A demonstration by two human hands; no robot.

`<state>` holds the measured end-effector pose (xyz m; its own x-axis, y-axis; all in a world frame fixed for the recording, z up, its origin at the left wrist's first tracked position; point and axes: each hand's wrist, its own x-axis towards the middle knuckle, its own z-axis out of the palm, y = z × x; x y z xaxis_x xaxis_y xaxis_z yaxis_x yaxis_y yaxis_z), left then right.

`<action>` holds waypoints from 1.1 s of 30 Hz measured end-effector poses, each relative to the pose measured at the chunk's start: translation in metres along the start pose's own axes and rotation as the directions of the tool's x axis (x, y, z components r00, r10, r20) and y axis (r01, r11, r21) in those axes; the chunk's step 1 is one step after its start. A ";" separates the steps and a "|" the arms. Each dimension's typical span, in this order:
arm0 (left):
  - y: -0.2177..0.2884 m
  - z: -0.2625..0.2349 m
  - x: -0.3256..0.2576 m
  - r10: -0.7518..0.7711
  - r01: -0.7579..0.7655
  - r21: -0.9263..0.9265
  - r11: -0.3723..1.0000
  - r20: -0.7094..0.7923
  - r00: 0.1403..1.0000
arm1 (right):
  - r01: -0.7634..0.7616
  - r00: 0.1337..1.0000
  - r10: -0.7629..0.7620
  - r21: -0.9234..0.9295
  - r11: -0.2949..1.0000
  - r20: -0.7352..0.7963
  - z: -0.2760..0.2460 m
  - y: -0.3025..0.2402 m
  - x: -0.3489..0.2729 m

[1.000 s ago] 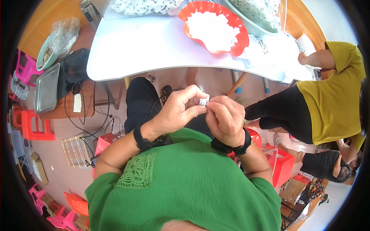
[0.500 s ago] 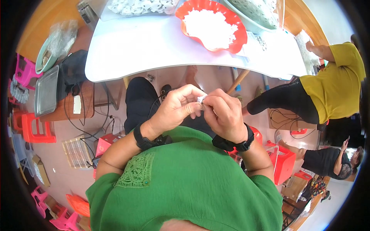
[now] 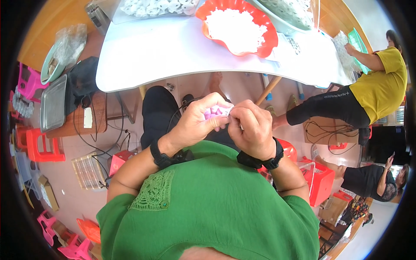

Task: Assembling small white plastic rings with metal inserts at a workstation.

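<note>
Over my lap, just in front of the white table (image 3: 151,50), both hands meet. Between their fingertips is a small white piece (image 3: 226,111), too small to make out in detail. My left hand (image 3: 197,118) is curled around it, thumb and fingers pinching. Pinkish-purple shapes show inside its curled fingers; whether they are fingertips or small objects I cannot tell. My right hand (image 3: 253,128) is closed, its thumb and forefinger pressed at the white piece's right side. Nearest on the table, a red scalloped dish (image 3: 271,41) holds a heap of small white pieces.
Behind the dish are a clear container of white parts (image 3: 159,7) and a pale green basin (image 3: 281,27). A metal tray (image 3: 54,104) lies on a brown side table at left. A person in a yellow top (image 3: 383,82) stands at right. Red stools (image 3: 323,180) are near my right elbow.
My hands stay together with small finger shifts; pinkish-purple shapes now show inside the left one. At right, the person in yellow has shifted slightly, and a green basket has come into sight.
</note>
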<state>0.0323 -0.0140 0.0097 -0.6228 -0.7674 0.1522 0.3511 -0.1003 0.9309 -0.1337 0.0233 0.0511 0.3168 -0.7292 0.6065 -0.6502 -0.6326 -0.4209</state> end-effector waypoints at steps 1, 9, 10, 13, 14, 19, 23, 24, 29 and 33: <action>0.000 -0.001 -0.001 -0.011 0.010 0.075 0.997 0.008 1.000 | -0.006 1.000 0.006 0.001 1.000 -0.007 0.000 0.000 0.000; 0.005 0.003 0.000 -0.021 0.022 0.037 0.999 -0.019 1.000 | -0.012 0.999 0.010 0.045 0.999 0.040 -0.004 0.003 0.004; 0.006 0.003 0.000 -0.017 0.017 0.028 0.999 -0.015 1.000 | -0.005 0.999 0.002 0.055 0.998 0.047 -0.005 0.004 0.004; 0.008 0.004 0.000 -0.054 0.055 0.077 0.995 -0.019 0.998 | -0.012 0.996 0.006 0.074 0.997 0.086 -0.007 0.007 0.003; 0.007 0.004 0.001 -0.053 0.055 0.077 0.996 -0.018 0.998 | -0.012 0.996 0.006 0.072 0.997 0.086 -0.007 0.007 0.004; 0.000 0.002 0.004 -0.064 0.064 -0.040 0.997 -0.016 0.998 | -0.030 0.993 0.017 0.117 0.993 0.113 -0.008 0.007 0.007; 0.001 -0.005 0.009 -0.122 0.117 -0.113 0.987 -0.033 0.992 | -0.145 0.969 0.107 0.166 0.975 0.223 -0.013 0.014 0.018; 0.002 -0.008 0.012 -0.112 0.108 -0.111 0.988 -0.026 0.993 | -0.138 0.970 0.102 0.157 0.978 0.218 -0.020 0.019 0.025; 0.010 -0.031 0.026 -0.077 0.040 -0.384 0.922 -0.081 0.994 | -0.405 0.902 0.393 0.029 0.914 0.180 -0.055 0.080 0.084; 0.014 -0.049 0.038 -0.090 0.036 -0.416 0.909 -0.111 0.990 | -0.215 0.943 0.255 -0.193 0.957 0.212 -0.062 0.155 0.113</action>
<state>0.0477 -0.0753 0.0122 -0.5704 -0.8208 0.0300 0.5876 -0.3823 0.7131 -0.2412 -0.1411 0.0964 0.2795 -0.9045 0.3221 -0.8237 -0.3983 -0.4036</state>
